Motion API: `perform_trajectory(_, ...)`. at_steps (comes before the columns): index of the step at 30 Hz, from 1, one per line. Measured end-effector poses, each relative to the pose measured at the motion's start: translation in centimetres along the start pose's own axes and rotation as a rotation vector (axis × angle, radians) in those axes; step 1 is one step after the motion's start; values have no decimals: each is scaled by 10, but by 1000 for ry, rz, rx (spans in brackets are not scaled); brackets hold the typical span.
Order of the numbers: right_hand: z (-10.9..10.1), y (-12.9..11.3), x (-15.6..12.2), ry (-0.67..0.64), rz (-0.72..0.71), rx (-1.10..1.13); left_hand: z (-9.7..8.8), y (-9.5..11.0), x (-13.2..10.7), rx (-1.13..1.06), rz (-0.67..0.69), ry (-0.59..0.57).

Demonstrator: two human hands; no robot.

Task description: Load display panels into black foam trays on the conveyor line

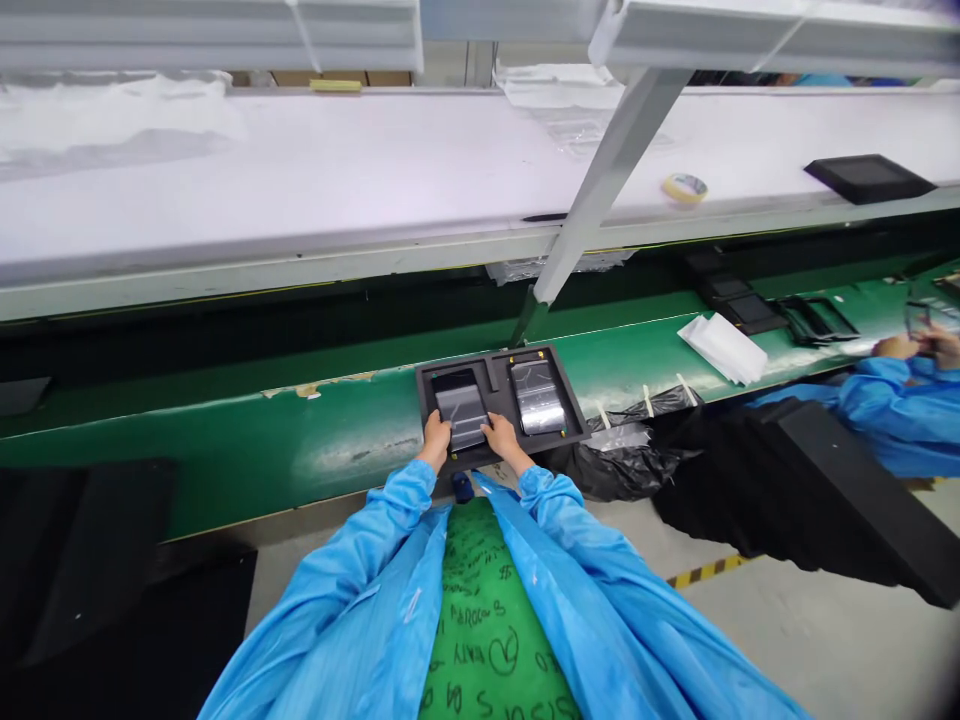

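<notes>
A black foam tray (501, 376) with two compartments lies at the edge of the green bench, straight ahead of me. In its left compartment is a dark, glossy screen panel (461, 405), with my hands at its two sides. My left hand (435, 440) grips the panel's lower left edge. My right hand (504, 438) is closed at its lower right edge, fingertips against the glass. A second glossy panel (538, 397) lies in the right compartment, untouched. Whether the held panel is lifted off the tray floor I cannot tell.
White sheets (724, 347) and black trays (742, 305) lie farther right on the green bench (360, 430). A black plastic bag (622, 465) hangs beside my tray. A slanted post (600, 190) rises behind it. At far right is a co-worker's blue sleeve (889, 405).
</notes>
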State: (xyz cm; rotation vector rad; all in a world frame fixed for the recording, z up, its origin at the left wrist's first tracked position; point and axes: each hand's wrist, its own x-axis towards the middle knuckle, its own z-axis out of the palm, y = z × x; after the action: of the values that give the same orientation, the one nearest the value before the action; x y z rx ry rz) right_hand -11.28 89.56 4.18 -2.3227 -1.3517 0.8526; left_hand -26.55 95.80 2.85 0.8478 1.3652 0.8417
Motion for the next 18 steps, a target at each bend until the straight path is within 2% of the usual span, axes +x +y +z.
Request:
perform_trajectory(3,-1,-3,-2,-49,-25,-165,2,-6,-5,39,-37,77)
perform_trajectory(6,-2,-8,-9,-39,-42,-290,2,-8,-7,59,-59,98)
perform_trajectory(14,-7,-22,-21,-12,-83,-421,4,4,-19,85,-54,-15)
perform_trajectory(16,-9,-24,-29,-8,-87,-417,-10,14,-29,63,-21,-53)
perform_trajectory(18,-8,-23,-42,37,-142,-407,-44,33,-40,14,36,-53)
